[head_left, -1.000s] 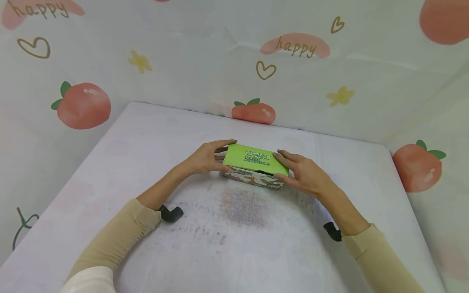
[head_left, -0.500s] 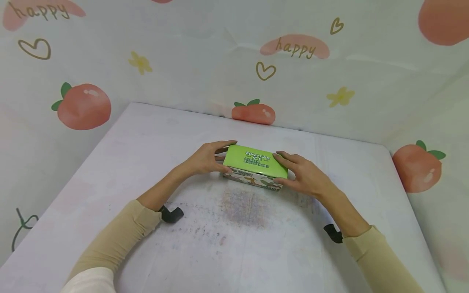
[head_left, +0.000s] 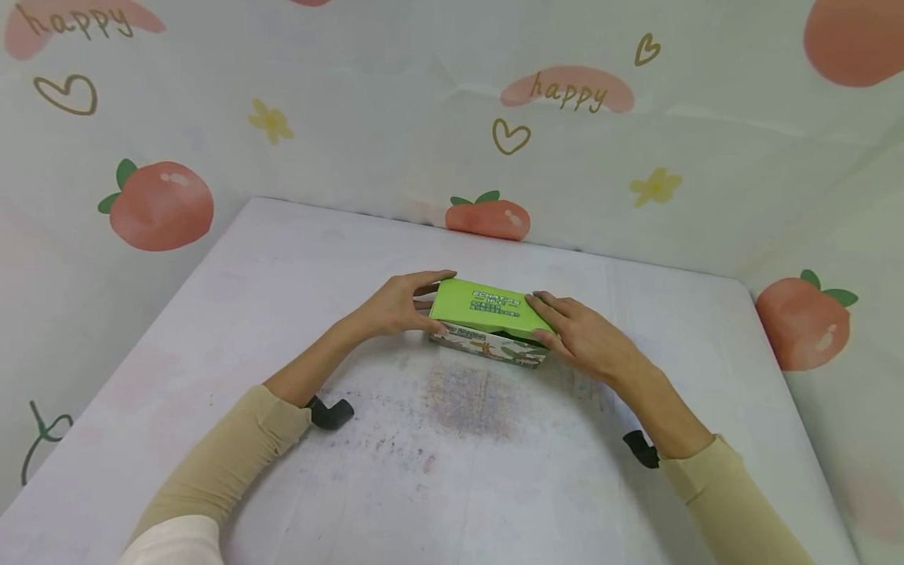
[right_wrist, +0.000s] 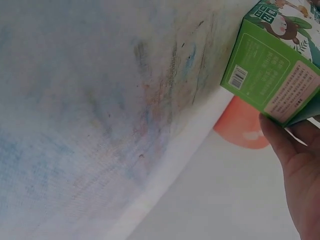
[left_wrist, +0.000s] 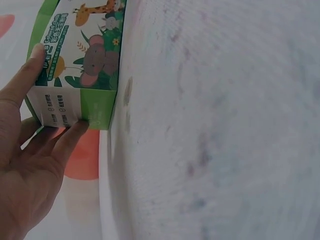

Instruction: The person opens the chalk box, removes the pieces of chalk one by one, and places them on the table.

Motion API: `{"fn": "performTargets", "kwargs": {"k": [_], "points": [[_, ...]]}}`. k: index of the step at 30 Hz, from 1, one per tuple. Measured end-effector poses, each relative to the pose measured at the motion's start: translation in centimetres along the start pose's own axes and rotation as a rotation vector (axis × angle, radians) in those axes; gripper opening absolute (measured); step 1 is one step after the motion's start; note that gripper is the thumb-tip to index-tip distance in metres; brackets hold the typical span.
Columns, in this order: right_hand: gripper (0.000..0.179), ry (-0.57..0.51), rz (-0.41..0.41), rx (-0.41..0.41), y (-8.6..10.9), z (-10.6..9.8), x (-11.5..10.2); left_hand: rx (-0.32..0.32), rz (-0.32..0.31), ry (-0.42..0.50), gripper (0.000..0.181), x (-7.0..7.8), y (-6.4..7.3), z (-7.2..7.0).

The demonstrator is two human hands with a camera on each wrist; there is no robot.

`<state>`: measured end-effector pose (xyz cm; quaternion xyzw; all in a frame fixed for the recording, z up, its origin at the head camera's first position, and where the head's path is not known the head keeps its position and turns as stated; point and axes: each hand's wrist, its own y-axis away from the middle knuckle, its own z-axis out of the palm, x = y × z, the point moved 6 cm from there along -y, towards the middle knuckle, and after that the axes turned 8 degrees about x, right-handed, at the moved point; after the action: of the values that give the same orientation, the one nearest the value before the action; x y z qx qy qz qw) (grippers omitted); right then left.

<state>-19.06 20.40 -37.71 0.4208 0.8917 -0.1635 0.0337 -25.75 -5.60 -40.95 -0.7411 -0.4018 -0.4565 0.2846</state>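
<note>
A small cardboard box (head_left: 487,348) with a bright green lid (head_left: 494,306) rests on the table, cartoon animals printed on its front. A narrow dark gap shows under the lid's front edge toward the right. My left hand (head_left: 399,304) grips the box's left end, thumb on the front; in the left wrist view its fingertips (left_wrist: 75,132) touch the white end panel. My right hand (head_left: 589,333) holds the lid's right end, fingers on top and thumb at the front edge. In the right wrist view, the green end panel (right_wrist: 270,72) bears a barcode. The box's inside is hidden.
The white-covered table (head_left: 424,486) has a smudged patch (head_left: 476,400) in front of the box. Black curved pieces (head_left: 332,413) stick out at both wrists. A patterned cloth backdrop (head_left: 395,102) stands behind the table and at its sides.
Half a second ago the lid's front edge lay down on the box; now its right part is raised again, with the right thumb slightly farther right. My left hand has stayed in place.
</note>
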Motion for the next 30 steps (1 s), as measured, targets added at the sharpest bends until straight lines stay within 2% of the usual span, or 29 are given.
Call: {"fn": "performTargets", "kwargs": {"k": [3, 10, 12, 19, 25, 30], "points": [[0.058, -0.014, 0.022, -0.010, 0.0, 0.1, 0.1, -0.001, -0.003, -0.002, 0.096, 0.2, 0.1, 0.1], [0.055, -0.070, 0.106, -0.026, 0.1, 0.1, 0.6, -0.009, -0.010, -0.002, 0.089, 3.1, 1.3, -0.1], [0.055, -0.085, 0.124, -0.018, 0.1, 0.0, 0.7, -0.006, -0.011, 0.002, 0.089, 3.2, 1.3, -0.2], [0.049, -0.216, 0.164, 0.043, -0.1, -0.6, 1.1, 0.008, 0.004, 0.018, 0.094, 0.2, 0.2, 0.1], [0.043, -0.318, 0.219, 0.101, -0.3, -1.0, 1.7, 0.012, 0.024, 0.023, 0.095, -0.2, 0.2, -0.1], [0.048, -0.297, 0.312, 0.166, 0.1, -1.5, 2.3, 0.009, 0.028, 0.013, 0.094, -0.1, 0.5, -0.3]]}}
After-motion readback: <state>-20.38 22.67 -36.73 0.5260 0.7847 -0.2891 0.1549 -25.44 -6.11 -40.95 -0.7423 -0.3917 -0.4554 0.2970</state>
